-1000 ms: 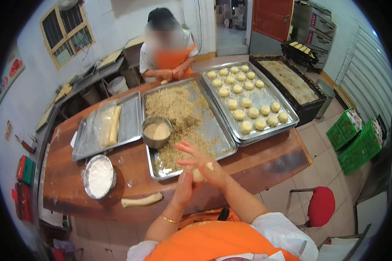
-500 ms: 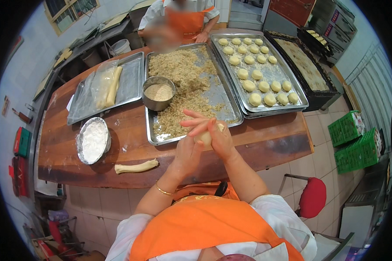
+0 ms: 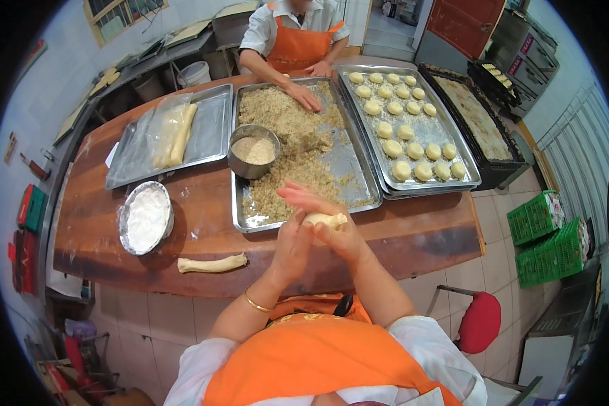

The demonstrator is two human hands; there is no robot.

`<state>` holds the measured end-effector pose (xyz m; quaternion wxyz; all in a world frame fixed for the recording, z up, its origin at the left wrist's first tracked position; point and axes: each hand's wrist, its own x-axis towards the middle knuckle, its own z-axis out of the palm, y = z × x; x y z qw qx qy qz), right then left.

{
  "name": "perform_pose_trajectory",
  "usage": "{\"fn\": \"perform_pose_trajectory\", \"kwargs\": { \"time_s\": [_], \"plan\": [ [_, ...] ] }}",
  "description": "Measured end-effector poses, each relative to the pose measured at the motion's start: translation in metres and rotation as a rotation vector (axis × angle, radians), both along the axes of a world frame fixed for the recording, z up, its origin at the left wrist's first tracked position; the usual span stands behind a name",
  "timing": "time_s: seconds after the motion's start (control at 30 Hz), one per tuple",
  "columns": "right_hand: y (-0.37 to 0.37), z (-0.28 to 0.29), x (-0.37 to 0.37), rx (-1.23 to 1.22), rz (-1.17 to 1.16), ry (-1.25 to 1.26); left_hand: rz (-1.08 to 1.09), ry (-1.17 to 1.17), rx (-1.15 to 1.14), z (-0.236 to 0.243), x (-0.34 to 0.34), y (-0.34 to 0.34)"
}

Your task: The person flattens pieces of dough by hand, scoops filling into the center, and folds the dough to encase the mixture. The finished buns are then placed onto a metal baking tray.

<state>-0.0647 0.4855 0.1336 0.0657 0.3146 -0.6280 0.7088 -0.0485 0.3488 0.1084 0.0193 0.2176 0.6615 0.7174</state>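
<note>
A pale piece of dough (image 3: 326, 220) is cupped between my two hands over the near edge of the tray. My left hand (image 3: 292, 242) curls against its left side. My right hand (image 3: 347, 238) wraps its other side, and fingers cross above it, hiding part of the dough. Just beyond lies the metal tray (image 3: 358, 159) spread with a crumbly tan filling (image 3: 287, 132). A round metal bowl (image 3: 255, 169) of pale crumbs stands in that tray. On the wood to the left are a short dough roll (image 3: 212, 264) and a bowl of white flour (image 3: 147, 218).
At the right, a tray (image 3: 461, 177) holds rows of round dough pieces; a dark baking pan (image 3: 477, 115) is beside it. Another tray (image 3: 213, 122) carries dough under plastic (image 3: 157, 139). Across the table, a co-worker's hand (image 3: 303, 97) touches the filling. A red chair (image 3: 479, 321) stands right.
The dough between my hands shows as a more elongated, uneven lump. The co-worker's hand, blurred and raised before, now rests on the filling. The whole view has shifted slightly.
</note>
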Motion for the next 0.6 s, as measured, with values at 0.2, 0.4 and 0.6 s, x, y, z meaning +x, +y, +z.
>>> {"fn": "perform_pose_trajectory", "kwargs": {
  "time_s": [0.2,0.4,0.6],
  "plan": [
    [0.011,-0.024,-0.011,0.03,0.048,-0.015,0.042,0.053,0.145,-0.023,-0.002,0.008],
    [-0.015,-0.005,0.001,-0.099,-0.213,0.013,-0.2,-0.197,0.185,-0.009,0.001,-0.008],
    [0.019,-0.022,-0.014,0.111,0.023,0.023,-0.152,-0.112,0.174,-0.018,0.0,-0.001]
  ]
}}
